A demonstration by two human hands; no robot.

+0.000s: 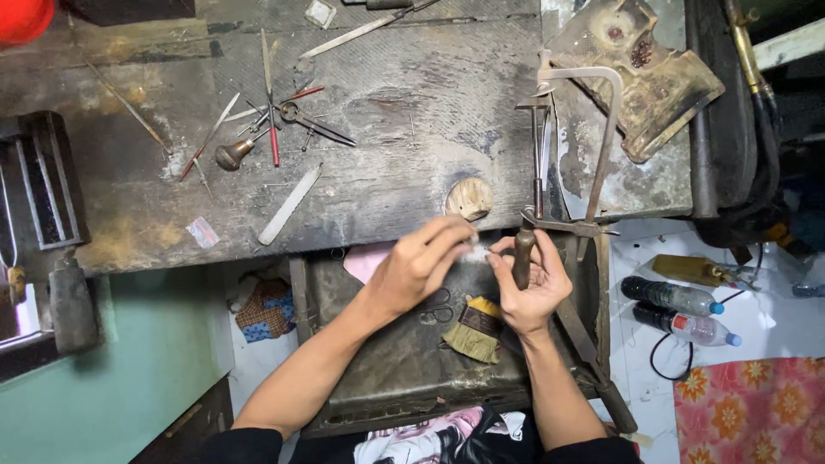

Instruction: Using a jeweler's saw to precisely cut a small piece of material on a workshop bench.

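Your left hand (423,262) is pinched narrow, thumb and fingertips closed on a small pale piece (475,253) just in front of the wooden bench peg (469,198) that juts from the near edge of the workbench (404,129). The piece is too small and blurred to name more closely; it looks light and thin, so it will likely bend or slip out if you squeeze hard or let the grip wander. Hold it by its edges, close to the peg, where you can brace it.

Your right hand (531,288) is wrapped round the dark wooden handle of the jeweller's saw (567,155), fingers curled, thumb towards the piece. The metal frame stands away from you over the bench, stiff and light, but its blade, if fitted, would be fine and brittle. Keep your grip on the handle only.

Below your hands sits the open metal drawer (387,361), with a small brush (475,329) with a yellow and brown head lying in it, near your right wrist, beside a pair of scissors (436,307). Far left on the bench lie a flat file (290,204), a bulb-handled graver (234,154) and loose hand tools. Two plastic bottles (679,311) lie on the floor at right.
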